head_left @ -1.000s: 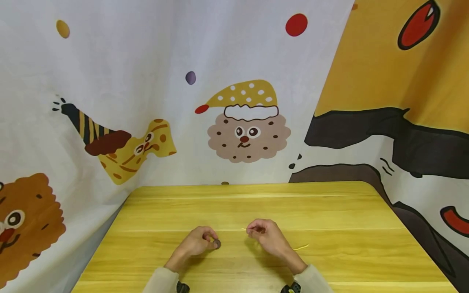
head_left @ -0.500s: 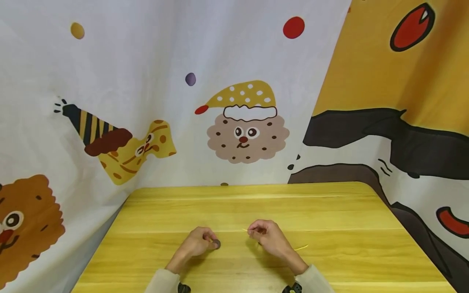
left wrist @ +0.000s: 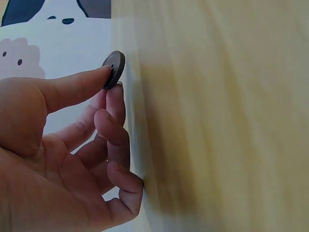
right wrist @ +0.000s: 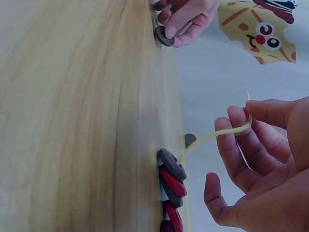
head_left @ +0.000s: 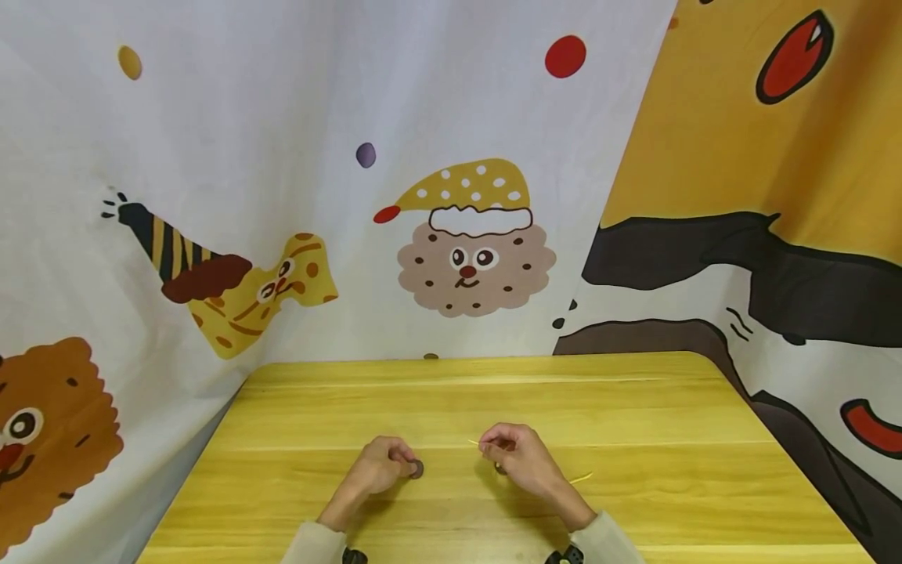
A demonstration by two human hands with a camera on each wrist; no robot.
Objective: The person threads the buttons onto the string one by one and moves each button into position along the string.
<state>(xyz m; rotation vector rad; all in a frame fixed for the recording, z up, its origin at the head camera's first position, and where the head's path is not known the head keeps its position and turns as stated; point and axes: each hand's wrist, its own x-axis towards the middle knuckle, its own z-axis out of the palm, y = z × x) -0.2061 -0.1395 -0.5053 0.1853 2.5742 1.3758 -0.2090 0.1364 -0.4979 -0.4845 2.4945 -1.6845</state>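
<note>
- Button (left wrist: 114, 69), dark grey and round, sits pinched between the left hand (head_left: 380, 468)'s thumb and fingertips, low over the yellow table (head_left: 634, 439).
- Thread (right wrist: 212, 137), pale yellow, is pinched by the right hand (head_left: 517, 458) at about 3 o'clock from the button.
- Only the right wrist view shows the strung red and grey buttons (right wrist: 171, 186) on the tabletop; the head view hides them under the hand.
- Cartoon cloth (head_left: 465, 243) hangs at 12 o'clock.

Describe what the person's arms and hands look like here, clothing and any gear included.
Both hands, the left hand and the right hand, are bare, with no rings or gloves visible. Each forearm ends in a light beige sleeve. A small black device sits at each wrist, at the bottom edge of the head view.
</note>
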